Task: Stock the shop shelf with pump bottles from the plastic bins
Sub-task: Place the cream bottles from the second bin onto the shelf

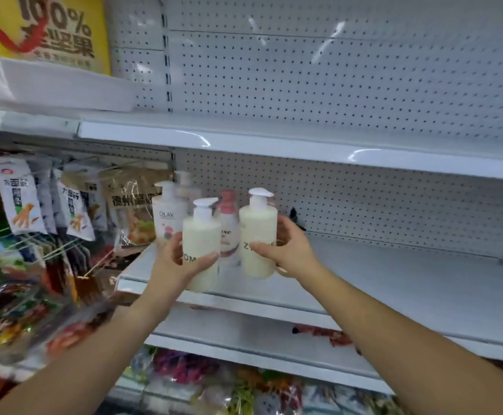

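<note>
Olay bottle point(166, 218) stands behind left hand's point(172, 262) pump bottle point(201, 244).

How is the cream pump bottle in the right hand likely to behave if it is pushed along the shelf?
The cream pump bottle looks filled to its shoulder, so probably heavy for its size. Tall and narrow, it may tip if pushed high up. Its smooth wall might slip in the right hand.
</note>
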{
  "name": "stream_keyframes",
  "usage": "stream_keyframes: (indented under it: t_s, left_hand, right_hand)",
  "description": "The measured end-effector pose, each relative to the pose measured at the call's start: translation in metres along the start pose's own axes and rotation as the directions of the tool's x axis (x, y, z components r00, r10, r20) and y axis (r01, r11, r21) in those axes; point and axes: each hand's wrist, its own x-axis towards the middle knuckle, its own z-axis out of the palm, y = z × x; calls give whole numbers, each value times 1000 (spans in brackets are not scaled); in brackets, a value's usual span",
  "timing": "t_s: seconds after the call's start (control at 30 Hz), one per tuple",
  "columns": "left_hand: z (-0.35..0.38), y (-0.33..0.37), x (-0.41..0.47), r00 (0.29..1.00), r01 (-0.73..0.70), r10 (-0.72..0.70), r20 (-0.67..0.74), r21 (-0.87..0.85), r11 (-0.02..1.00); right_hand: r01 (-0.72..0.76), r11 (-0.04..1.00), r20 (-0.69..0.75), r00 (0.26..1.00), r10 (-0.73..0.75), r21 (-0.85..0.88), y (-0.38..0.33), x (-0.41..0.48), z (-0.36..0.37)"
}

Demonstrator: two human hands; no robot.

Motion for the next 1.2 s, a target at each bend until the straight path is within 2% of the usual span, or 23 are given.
stream_keyframes:
  t_s: [0.3, 0.53, 0.73, 0.97, 1.2]
  left_hand:
    - [134, -17, 9, 995, 28, -30, 99, 12, 1000]
    - [201, -25, 7, 984, 50, -52, 169, 19, 999]
    - [226, -32, 19, 972, 39, -39, 230, 3, 999]
    - [225, -57, 47, 952, 35, -37, 304, 12, 999]
    - [215, -74, 68, 944, 72, -71, 322, 10, 997]
  right_hand:
    - [-92, 996, -95, 991, 91, -5, 43, -27, -139]
    - [-105, 994, -197, 975, 106, 15, 71, -34, -202]
    - [-129, 991, -265, 955, 134, 34, 89, -21, -216]
    - [-182, 983, -339, 925, 172, 3, 100, 15, -206]
    - [-225, 974, -343, 912, 224, 39, 117, 48, -200]
